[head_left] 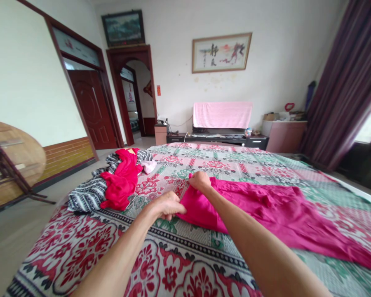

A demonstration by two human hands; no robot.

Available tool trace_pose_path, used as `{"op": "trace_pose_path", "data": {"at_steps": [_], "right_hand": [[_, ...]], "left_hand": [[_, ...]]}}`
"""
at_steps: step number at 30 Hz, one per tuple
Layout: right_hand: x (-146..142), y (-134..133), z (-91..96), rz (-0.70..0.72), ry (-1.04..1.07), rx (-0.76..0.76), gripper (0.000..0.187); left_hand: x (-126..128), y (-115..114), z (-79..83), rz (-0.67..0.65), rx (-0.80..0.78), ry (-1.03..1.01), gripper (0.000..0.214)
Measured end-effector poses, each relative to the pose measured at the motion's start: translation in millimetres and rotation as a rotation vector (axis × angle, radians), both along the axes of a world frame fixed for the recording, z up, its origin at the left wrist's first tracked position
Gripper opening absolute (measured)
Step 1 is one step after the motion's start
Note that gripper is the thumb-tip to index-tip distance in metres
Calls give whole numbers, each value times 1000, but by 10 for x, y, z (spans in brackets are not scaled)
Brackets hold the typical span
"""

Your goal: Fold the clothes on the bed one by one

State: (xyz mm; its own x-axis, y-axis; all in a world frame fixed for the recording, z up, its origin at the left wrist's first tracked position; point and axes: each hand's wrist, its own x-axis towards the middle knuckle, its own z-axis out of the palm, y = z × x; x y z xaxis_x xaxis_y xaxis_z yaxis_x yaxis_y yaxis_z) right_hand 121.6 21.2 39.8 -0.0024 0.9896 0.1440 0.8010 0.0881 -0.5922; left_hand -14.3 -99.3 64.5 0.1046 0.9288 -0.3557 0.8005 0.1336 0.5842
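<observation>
With twelve o'clock straight ahead of you, both your hands are grasping the left end of the pink garment [266,212], which lies flat but wrinkled on the bedspread [95,243]. Your left hand [168,205] pinches the near corner of that end, fingers curled in and thumb side against the fabric. Your right hand [200,181], at about one o'clock from the left one and a little apart from it, is clenched on the far corner, with a small tip of pink poking out past the fist. Your forearms come in from seven and five o'clock, the right one crossing over the garment. From your hands the garment runs toward three o'clock, then narrows and trails off toward four, out of view. At ten o'clock from your left hand, near the bedspread's edge, a loose heap holds a red cloth [120,183] lying over a black-and-white cloth [86,196], with a pale pink cloth [149,166] at its right side. Farther off, a round tabletop [27,152] stands on edge at nine o'clock, a pink towel [222,115] hangs near twelve, and a purple curtain [336,82] falls at two.
</observation>
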Motion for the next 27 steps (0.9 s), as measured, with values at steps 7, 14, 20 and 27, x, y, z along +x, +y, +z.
{"op": "trace_pose_path", "data": {"at_steps": [7, 14, 20, 27], "right_hand": [[-278, -15, 73, 26, 617, -150, 14], [90, -53, 344, 102, 851, -175, 13], [609, -190, 413, 164, 997, -171, 14], [1183, -295, 141, 62, 860, -82, 13]], "left_hand": [[-434, 38, 255, 144, 67, 142, 16], [-191, -124, 459, 2, 274, -201, 16], [379, -204, 326, -168, 556, -408, 17], [925, -217, 16, -242, 579, -236, 25]]}}
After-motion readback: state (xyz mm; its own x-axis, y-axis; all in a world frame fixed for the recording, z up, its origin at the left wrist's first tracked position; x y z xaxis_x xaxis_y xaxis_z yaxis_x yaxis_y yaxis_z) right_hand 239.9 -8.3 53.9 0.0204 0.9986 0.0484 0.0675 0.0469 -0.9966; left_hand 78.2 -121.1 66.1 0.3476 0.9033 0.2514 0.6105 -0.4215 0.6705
